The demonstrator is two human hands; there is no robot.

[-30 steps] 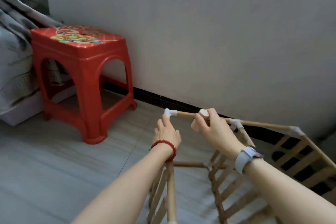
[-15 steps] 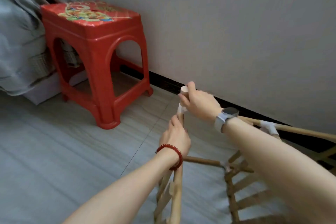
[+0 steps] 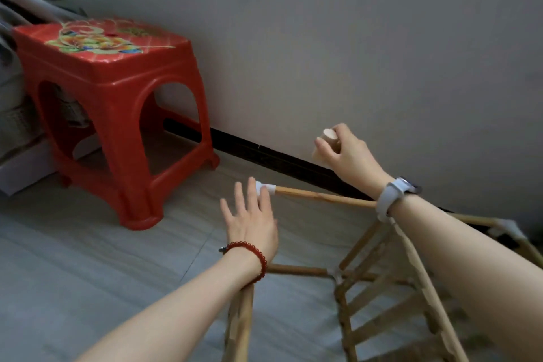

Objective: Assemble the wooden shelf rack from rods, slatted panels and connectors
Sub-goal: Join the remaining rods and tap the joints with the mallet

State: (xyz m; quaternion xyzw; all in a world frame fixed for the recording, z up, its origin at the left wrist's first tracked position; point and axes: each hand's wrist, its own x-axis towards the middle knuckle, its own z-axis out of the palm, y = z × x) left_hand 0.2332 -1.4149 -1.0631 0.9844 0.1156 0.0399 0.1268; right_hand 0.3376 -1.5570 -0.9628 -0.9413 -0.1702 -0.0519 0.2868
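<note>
Left hand splayed beside white connector; raised right hand grips seemingly wooden peg

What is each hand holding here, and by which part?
The right hand grips a short wooden block around its middle, fingers curled round it, both ends showing. The left hand holds nothing, fingers spread.

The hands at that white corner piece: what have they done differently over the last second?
The right hand, gripping a short wooden block, has lifted up and away from the white connector. The left hand has let go of the corner and now has its fingers spread beside it. The rod, the slatted panels and the red stool stayed put.
</note>
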